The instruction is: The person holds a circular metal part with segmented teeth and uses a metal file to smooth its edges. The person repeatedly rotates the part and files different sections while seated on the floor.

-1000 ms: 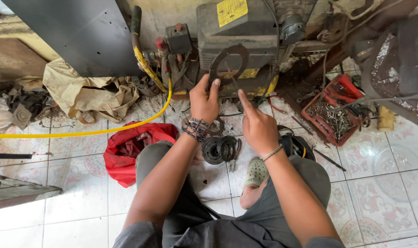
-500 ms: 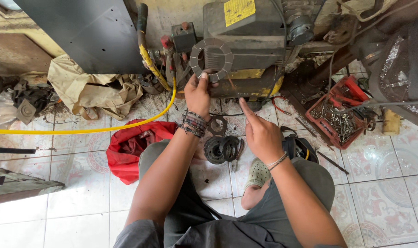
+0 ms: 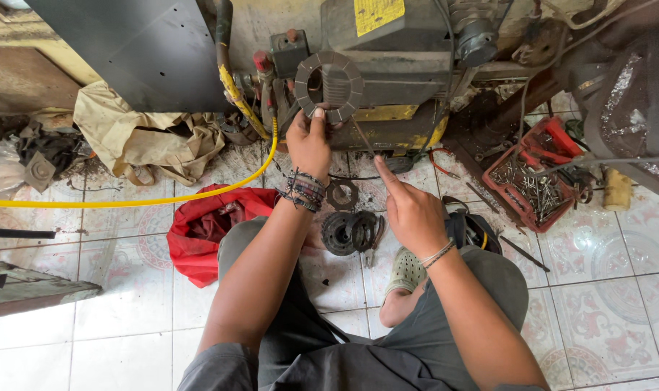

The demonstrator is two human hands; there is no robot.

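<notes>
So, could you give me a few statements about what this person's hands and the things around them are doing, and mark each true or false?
1. The left hand holds up a segmented grey ring. True.
2. The right hand grips a hammer. False: it holds nothing, its forefinger pointing.
3. The red tray holds screws or nails. True.
4. The yellow hose is coiled on the person's lap. False: it runs across the tiled floor.
5. The red cloth lies on the floor. True.

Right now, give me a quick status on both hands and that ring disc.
Left hand pinches segmented ring disc, raised upright. Right hand empty, index finger pointing. Metal parts on floor between them.
</notes>
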